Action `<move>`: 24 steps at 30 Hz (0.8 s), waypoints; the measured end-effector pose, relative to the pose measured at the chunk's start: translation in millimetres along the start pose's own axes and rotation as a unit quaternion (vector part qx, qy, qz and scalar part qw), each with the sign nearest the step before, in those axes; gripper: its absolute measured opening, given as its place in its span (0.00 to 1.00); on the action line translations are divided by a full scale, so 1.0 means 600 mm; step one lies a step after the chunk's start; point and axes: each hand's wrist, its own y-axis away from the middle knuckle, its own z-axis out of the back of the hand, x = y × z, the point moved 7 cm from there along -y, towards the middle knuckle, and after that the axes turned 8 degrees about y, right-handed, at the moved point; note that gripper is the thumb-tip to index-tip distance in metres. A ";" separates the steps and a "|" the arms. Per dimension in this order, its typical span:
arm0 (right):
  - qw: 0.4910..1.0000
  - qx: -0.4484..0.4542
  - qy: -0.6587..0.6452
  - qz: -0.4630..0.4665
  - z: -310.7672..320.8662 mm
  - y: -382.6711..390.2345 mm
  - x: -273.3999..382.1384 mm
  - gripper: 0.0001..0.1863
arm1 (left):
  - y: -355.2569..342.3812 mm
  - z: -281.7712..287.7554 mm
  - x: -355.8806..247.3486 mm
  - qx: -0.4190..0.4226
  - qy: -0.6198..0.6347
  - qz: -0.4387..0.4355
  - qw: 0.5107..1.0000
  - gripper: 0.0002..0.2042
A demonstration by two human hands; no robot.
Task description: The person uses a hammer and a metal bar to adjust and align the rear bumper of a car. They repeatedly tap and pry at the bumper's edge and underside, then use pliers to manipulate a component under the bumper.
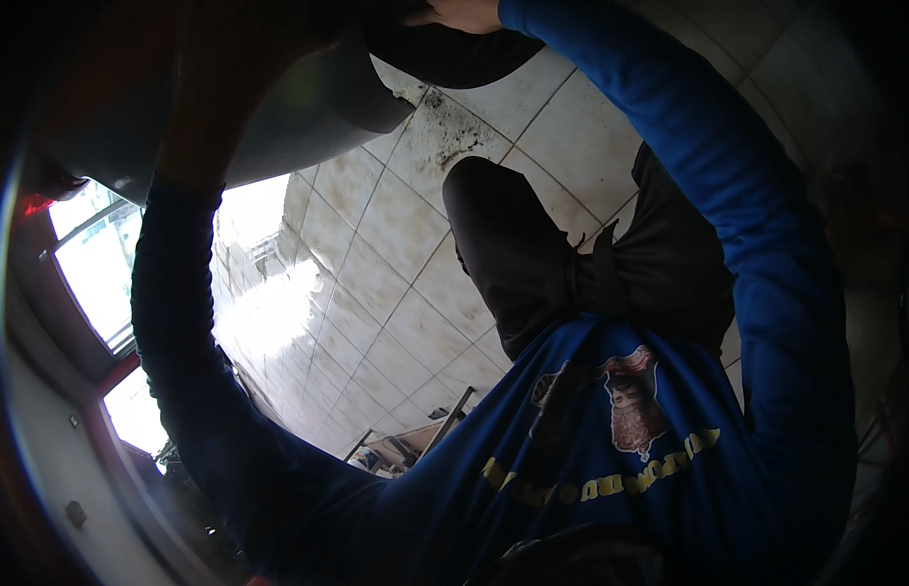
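Observation:
At the top edge, my right hand (461, 13) lies against a black, rounded thing (464, 57) that looks like a tyre. The picture's edge cuts this hand off; one stretched digit shows, and the other fingers are out of sight. My left hand (230, 73) reaches up into deep shadow in front of a smooth grey curved panel (298, 137), which looks like vehicle bodywork. Its fingers are lost in the dark, so neither its grip nor anything in it can be made out.
Pale floor tiles (406, 244) spread below, with a dark dirt patch (450, 127) near the tyre. My bent knee (494, 195) is close to that patch. Bright windows (98, 264) are at the left. A low rack (406, 444) with small items stands beyond my left arm.

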 end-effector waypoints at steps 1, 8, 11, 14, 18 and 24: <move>1.000 0.004 -0.002 -0.026 -0.001 0.001 0.000 0.27 | 0.002 -0.006 -0.001 0.002 -0.014 -0.016 1.000 0.56; 0.996 0.034 -0.044 -0.067 0.009 0.017 -0.009 0.29 | -0.001 -0.019 -0.002 0.058 0.017 0.018 0.998 0.55; 0.998 0.023 -0.045 -0.049 0.019 0.021 -0.005 0.29 | 0.004 -0.018 -0.002 0.023 -0.041 0.005 0.999 0.54; 0.998 0.018 -0.033 -0.040 0.009 0.021 -0.010 0.28 | -0.002 -0.007 -0.005 0.008 -0.022 0.019 1.000 0.53; 0.998 0.008 0.003 -0.059 -0.001 0.018 0.005 0.25 | 0.010 -0.003 0.006 0.003 -0.003 0.035 0.999 0.50; 0.992 -0.116 0.003 -0.043 0.038 0.022 0.022 0.22 | 0.014 -0.007 0.014 -0.011 0.024 0.032 0.999 0.51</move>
